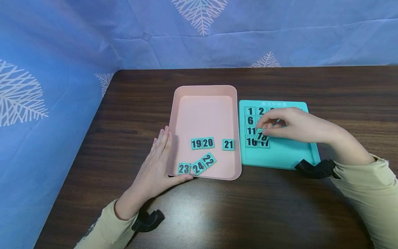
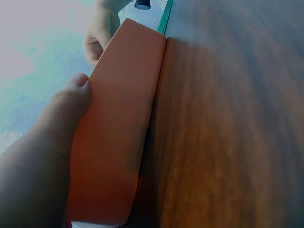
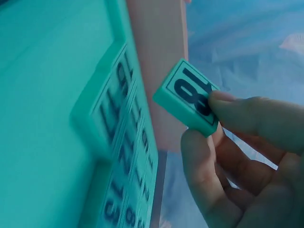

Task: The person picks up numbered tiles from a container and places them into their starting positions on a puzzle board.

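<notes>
My right hand [image 1: 284, 122] pinches a green number tile marked 18 [image 3: 185, 97] between thumb and fingers. It holds the tile, tilted, over the lower left part of the green puzzle board [image 1: 280, 157]. Below it the board's bottom row shows tiles 16 [image 1: 251, 142] and 17, the latter partly covered. My left hand [image 1: 155, 164] lies against the near left corner of the pink tray [image 1: 205, 117], fingers straight along its side and thumb at its front edge. Inside the tray lie tiles 19 [image 1: 196, 144], 20 [image 1: 208, 142], 21 [image 1: 228, 145], 22 [image 1: 208, 159], 23 [image 1: 184, 168] and 24 [image 1: 198, 167].
Tray and board stand side by side on a dark wooden table [image 1: 217, 214]. A blue cloth with white leaf prints [image 1: 199, 48] hangs behind the table and along its left side. Each wrist wears a black device, such as the left one [image 1: 148, 221].
</notes>
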`<state>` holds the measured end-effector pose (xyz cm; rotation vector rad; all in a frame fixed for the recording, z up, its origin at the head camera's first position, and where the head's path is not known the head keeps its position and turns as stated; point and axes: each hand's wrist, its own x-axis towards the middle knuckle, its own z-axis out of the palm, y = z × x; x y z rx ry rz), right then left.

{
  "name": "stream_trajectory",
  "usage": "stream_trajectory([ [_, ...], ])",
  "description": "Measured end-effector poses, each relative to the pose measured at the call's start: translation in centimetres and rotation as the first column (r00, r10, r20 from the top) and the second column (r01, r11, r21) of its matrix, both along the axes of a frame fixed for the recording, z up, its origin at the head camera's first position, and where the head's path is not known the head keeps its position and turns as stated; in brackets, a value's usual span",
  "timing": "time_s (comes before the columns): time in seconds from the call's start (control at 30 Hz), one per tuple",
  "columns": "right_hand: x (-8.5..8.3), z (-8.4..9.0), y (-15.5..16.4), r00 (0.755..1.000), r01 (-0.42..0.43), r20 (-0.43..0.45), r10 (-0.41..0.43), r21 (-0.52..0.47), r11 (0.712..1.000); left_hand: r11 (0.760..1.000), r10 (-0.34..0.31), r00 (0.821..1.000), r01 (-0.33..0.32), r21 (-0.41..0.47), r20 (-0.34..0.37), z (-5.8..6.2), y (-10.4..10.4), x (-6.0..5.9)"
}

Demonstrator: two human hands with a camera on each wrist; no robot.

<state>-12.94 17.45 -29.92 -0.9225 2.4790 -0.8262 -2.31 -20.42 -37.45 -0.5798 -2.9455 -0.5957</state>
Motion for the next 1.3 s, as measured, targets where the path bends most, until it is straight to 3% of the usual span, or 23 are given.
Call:
stream_trajectory([
  [0.47, 0.0, -1.0, 3.2, 1.000, -0.004, -0.010, 0.005, 0.079, 0.997, 1.000, 0.014, 1.000, -0.014, 0.010, 0.015, 0.1, 0.1, 0.1],
  [0.7, -0.1, -1.9, 3.7, 0.995, -0.034, -0.095, 0.038, 0.047, 0.998, 1.000, 0.019, 1.000, -0.019, 0.012, 0.011, 0.1, 0.1, 0.1],
  [1.3, 0.4, -2.9, 3.3, 0.986, 0.047, -0.163, -0.030, 0.102, 0.994, 1.000, 0.022, 1.000, -0.022, 0.007, 0.016, 0.1, 0.2, 0.0],
])
